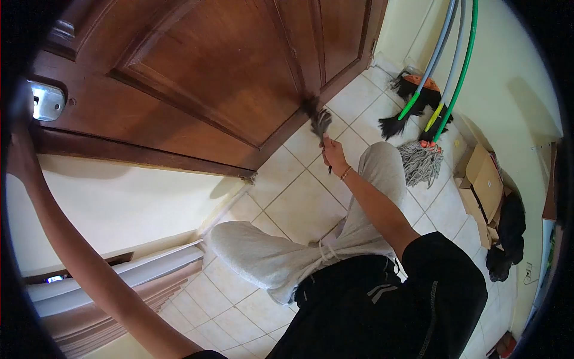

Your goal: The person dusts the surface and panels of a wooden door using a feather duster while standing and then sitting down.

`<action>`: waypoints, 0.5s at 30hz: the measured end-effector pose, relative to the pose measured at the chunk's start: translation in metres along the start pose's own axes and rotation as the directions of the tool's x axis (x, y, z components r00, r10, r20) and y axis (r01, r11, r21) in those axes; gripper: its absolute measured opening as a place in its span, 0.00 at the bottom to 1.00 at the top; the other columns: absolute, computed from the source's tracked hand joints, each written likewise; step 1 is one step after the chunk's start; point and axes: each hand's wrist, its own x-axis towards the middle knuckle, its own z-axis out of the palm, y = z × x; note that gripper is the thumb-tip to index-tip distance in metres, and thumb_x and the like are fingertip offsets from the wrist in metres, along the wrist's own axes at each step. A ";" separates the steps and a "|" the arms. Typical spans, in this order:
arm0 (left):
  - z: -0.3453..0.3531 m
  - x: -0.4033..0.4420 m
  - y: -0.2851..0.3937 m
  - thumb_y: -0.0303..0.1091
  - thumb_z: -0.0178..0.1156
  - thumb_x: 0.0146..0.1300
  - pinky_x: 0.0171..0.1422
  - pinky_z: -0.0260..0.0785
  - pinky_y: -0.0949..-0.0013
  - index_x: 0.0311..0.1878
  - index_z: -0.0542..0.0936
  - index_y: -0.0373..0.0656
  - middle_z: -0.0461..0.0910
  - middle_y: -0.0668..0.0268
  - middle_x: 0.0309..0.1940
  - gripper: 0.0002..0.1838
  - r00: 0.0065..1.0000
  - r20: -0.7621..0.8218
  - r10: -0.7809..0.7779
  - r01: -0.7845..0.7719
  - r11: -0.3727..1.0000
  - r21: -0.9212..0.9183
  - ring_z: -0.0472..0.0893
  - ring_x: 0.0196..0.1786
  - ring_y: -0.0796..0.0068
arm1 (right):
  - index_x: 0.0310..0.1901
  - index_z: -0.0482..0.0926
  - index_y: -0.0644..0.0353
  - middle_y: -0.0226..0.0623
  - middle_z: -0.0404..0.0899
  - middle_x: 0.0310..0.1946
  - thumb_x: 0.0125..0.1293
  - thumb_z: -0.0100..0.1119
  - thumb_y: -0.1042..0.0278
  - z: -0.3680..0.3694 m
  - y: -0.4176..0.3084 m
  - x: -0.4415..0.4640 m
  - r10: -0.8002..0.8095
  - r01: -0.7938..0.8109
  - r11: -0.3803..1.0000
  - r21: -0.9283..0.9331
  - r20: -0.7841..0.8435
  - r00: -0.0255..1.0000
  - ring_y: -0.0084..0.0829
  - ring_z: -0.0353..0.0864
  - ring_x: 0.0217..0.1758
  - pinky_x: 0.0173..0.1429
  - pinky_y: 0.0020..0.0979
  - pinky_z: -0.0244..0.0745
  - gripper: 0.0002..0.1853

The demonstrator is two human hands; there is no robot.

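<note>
My right hand point(336, 157), with a bracelet at the wrist, is closed around the handle of a dark feather duster point(321, 122). The duster's blurred tip is against or very near the lower part of a brown panelled wooden door point(197, 78). Far to the left, my left hand point(19, 146) reaches up beside the metal lock plate point(48, 102) at the door's edge. Its fingers are lost in the dark border of the view, so its grip does not show.
Long-handled brooms point(418, 99) and a grey string mop point(421, 163) lean in the right corner. Nearby lie a cardboard box point(481, 185) and a black bag point(508, 233). Curtains point(125, 287) hang at lower left. Pale tiles point(305, 203) cover the floor around my bent knees.
</note>
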 end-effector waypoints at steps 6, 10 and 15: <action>0.010 -0.001 -0.004 0.60 0.46 0.80 0.76 0.57 0.34 0.73 0.70 0.30 0.67 0.37 0.74 0.39 1.000 -0.016 0.003 -0.003 1.000 0.030 0.64 0.76 0.38 | 0.33 0.78 0.58 0.21 0.59 0.12 0.79 0.52 0.36 -0.005 0.002 0.001 0.009 -0.009 1.000 0.002 0.046 0.999 0.17 0.51 0.11 0.16 0.27 0.47 0.30; -0.006 0.001 0.006 0.60 0.46 0.80 0.76 0.57 0.35 0.75 0.68 0.30 0.67 0.36 0.73 0.40 0.999 0.014 -0.033 0.032 0.998 0.052 0.64 0.76 0.38 | 0.33 0.77 0.57 0.20 0.57 0.13 0.78 0.52 0.34 -0.010 0.003 0.001 0.078 -0.076 0.997 -0.016 0.096 0.992 0.16 0.49 0.12 0.17 0.27 0.44 0.30; -0.121 -0.025 -0.001 0.60 0.46 0.80 0.75 0.58 0.34 0.75 0.68 0.28 0.67 0.35 0.72 0.40 0.898 -0.398 0.188 -0.435 0.518 -0.737 0.65 0.75 0.37 | 0.34 0.77 0.56 0.19 0.58 0.13 0.78 0.53 0.34 -0.013 0.005 0.003 0.104 -0.102 0.995 -0.018 0.136 0.985 0.16 0.49 0.12 0.17 0.27 0.44 0.29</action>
